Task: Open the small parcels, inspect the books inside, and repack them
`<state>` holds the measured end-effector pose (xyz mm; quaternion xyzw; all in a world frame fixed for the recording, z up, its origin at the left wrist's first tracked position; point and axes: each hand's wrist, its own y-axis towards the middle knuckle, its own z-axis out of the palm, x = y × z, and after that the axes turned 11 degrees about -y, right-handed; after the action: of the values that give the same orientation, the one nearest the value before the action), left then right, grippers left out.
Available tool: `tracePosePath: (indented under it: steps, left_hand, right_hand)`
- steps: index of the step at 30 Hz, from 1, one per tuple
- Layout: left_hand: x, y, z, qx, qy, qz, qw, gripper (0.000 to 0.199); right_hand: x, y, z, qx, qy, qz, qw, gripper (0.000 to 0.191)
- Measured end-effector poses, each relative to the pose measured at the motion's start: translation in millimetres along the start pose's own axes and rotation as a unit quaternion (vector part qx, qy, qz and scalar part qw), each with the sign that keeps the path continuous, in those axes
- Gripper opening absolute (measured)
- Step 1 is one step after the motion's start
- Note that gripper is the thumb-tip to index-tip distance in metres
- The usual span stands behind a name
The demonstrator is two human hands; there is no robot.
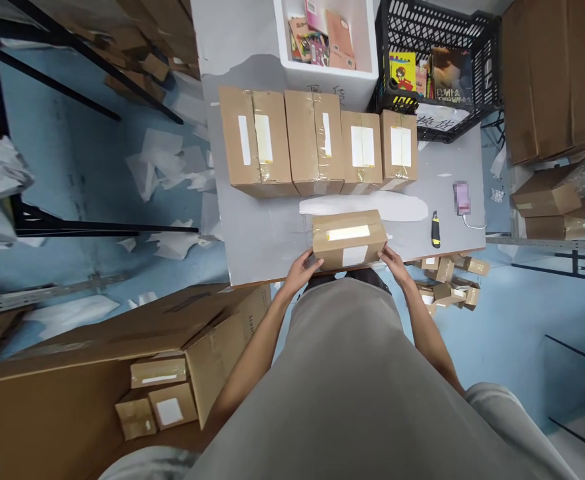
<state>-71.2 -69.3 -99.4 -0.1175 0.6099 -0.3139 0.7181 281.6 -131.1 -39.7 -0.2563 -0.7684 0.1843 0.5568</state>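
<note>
Logged small carton [330, 256] lying lengthwise at near edge of bench [265, 250], mid-span. Seen closed, with one white label [348, 233] on top and a white patch [354, 255] on near side. Left hand [301, 272] clamped on left end, thumb on near side; right hand [395, 264] clamped on right end. Cannot tell whether resting fully on bench or slightly raised.

Beyond it, nearer far edge: four taller cartons [303, 137] in a row, shut, taped, each with white on top. Judged at same finished state as the held one: closed and labelled, none seen open. Nothing visible left to do on flaps or labels; contents cannot be told.

Between row and small carton: white sheet [402, 207]. Toward near right corner: cutter [435, 230], lying loose, out of both hands. By right edge: phone [462, 199]. At far edge: foam box [305, 81] holding booklets [341, 40]. At far right corner: black crate [491, 57] with books [452, 77]. Below near left corner: big box [27, 420] holding smaller boxes [172, 408].
</note>
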Motion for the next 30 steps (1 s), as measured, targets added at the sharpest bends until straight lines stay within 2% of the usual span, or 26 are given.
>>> tracePosePath:
  steps: [3,6,13,16,21,25,30]
  left_hand:
    - [-9,-2,2.7,0.007,-0.007,0.007,1.000,0.075]
    - [-13,2,10.2,-0.008,0.001,-0.003,1.000,0.076]
    - [-4,17,36.3,-0.085,-0.011,-0.004,0.996,0.068]
    - [1,22,43.3,-0.122,-0.016,0.005,0.992,0.064]
    - [12,22,52.9,-0.165,-0.032,-0.004,0.986,0.060]
    - [21,14,63.0,-0.202,-0.041,-0.030,0.978,0.065]
    - [29,1,75.6,-0.198,-0.051,-0.034,0.978,0.074]
  right_hand:
    - [5,-2,-5,-0.034,0.005,-0.002,0.999,0.082]
    - [8,3,-11,-0.043,-0.008,0.000,0.999,0.085]
    - [2,29,-28,0.013,-0.014,0.001,1.000,0.086]
    - [-4,45,-33,0.030,-0.017,0.004,0.999,0.092]
    - [-17,67,-41,0.095,-0.020,-0.002,0.995,0.096]
    - [-26,71,-51,0.109,-0.027,-0.005,0.994,0.102]
    - [-24,65,-55,0.141,-0.039,-0.059,0.987,0.095]
